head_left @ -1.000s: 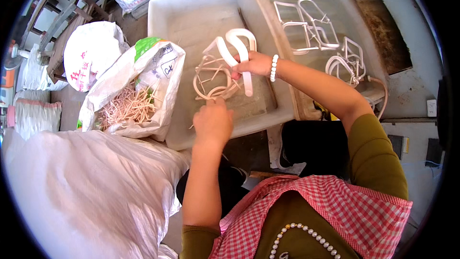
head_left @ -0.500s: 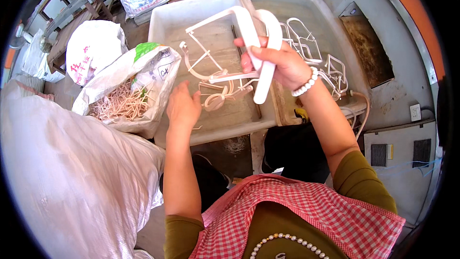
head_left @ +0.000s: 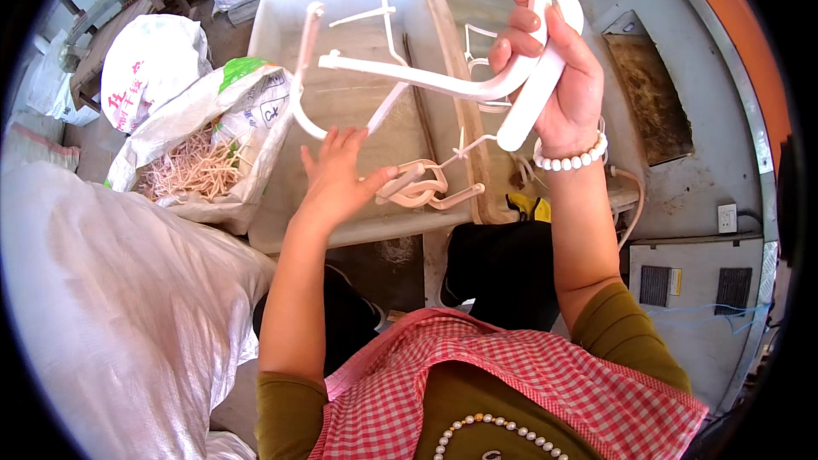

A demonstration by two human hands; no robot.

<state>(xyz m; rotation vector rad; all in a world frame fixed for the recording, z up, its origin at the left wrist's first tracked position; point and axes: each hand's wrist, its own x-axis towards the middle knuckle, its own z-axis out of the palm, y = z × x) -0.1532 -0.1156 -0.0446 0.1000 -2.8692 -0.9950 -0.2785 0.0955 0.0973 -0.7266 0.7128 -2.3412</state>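
Below sits a tub (head_left: 277, 38) at eleven o'clock, with the right hand (head_left: 573, 89) at one gripping a white frame (head_left: 464, 86) at twelve, the left hand (head_left: 334, 183) wide at ten, seemingly a lifting step needing a steady hold.

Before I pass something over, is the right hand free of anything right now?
No, the right hand holds a white curved frame, with its fingers wrapped around the thick part.

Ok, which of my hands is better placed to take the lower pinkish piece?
Likely your left hand: it's open, thumb beside the pinkish piece. Your right hand is gripping the white frame.
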